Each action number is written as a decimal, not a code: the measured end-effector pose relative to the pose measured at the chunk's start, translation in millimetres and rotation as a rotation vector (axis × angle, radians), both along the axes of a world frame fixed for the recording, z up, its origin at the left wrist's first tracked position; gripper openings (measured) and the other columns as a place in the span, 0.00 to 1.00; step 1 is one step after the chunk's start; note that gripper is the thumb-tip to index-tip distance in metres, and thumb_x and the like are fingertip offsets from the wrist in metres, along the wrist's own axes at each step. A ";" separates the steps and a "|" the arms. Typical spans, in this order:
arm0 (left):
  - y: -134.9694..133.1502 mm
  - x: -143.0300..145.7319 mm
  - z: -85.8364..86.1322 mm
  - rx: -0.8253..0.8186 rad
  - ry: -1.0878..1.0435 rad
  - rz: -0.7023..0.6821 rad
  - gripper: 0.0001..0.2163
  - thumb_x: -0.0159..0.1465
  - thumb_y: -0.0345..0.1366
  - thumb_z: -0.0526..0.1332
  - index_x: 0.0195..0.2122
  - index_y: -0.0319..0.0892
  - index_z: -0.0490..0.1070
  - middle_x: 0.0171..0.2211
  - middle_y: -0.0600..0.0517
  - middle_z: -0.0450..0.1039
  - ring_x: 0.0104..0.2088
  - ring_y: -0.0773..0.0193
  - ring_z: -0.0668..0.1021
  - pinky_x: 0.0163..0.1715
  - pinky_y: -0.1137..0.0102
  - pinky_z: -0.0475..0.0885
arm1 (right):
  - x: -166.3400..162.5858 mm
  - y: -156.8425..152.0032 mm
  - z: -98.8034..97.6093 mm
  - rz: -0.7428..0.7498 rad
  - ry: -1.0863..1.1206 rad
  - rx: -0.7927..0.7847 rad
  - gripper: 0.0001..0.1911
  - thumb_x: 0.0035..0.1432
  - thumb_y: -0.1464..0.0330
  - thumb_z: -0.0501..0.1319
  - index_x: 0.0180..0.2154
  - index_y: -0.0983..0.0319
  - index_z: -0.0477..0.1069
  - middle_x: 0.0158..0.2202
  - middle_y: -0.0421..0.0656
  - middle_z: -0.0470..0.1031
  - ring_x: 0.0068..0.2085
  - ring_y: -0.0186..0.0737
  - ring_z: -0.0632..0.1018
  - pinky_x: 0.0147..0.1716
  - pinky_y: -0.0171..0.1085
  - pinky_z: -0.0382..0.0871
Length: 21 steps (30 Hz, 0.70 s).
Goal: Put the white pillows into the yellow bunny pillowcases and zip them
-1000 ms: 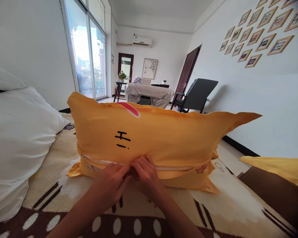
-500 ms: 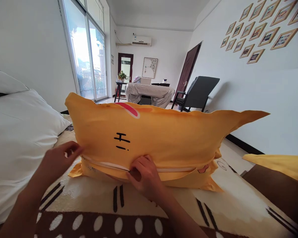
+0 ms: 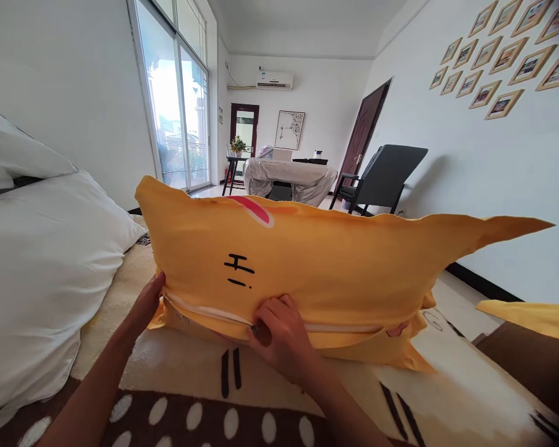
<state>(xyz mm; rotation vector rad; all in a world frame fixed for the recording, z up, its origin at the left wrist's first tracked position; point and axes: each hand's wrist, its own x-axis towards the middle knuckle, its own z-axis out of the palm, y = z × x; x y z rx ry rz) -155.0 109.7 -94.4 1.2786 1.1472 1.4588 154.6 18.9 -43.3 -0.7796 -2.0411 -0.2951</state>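
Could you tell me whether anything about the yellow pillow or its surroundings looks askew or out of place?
The yellow pillow stands on its long edge on the patterned blanket rather than lying flat. Its zip seam gapes to the left of the right hand, showing white inside. The left hand rests at that corner. Nothing looks torn or spilled.

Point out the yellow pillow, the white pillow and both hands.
yellow pillow [image 3: 317, 261], head view, middle of its front face.
white pillow [image 3: 41, 261], head view, its broad top side.
left hand [image 3: 148, 304], head view, back of the hand.
right hand [image 3: 282, 335], head view, knuckles.
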 end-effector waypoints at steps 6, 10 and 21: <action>-29.5 2.3 33.4 -0.100 0.083 -0.157 0.40 0.51 0.52 0.67 0.62 0.39 0.58 0.59 0.42 0.64 0.56 0.43 0.70 0.54 0.58 0.71 | 4.7 3.8 2.3 -0.049 0.031 0.033 0.07 0.52 0.75 0.58 0.27 0.60 0.61 0.25 0.39 0.67 0.28 0.36 0.65 0.33 0.36 0.56; -51.7 -6.5 60.4 -0.062 0.393 -0.298 0.37 0.56 0.50 0.65 0.63 0.44 0.54 0.61 0.44 0.61 0.60 0.44 0.66 0.56 0.57 0.69 | 11.6 2.5 9.4 -0.072 0.046 0.013 0.08 0.51 0.76 0.57 0.26 0.59 0.59 0.24 0.38 0.65 0.28 0.36 0.64 0.33 0.37 0.56; -80.9 -12.7 87.7 -0.120 1.090 -0.239 0.33 0.57 0.53 0.63 0.60 0.44 0.61 0.60 0.44 0.62 0.59 0.46 0.68 0.55 0.56 0.69 | 25.1 -2.4 19.8 0.002 -0.004 -0.132 0.09 0.44 0.77 0.54 0.25 0.59 0.55 0.23 0.37 0.61 0.26 0.34 0.61 0.31 0.35 0.55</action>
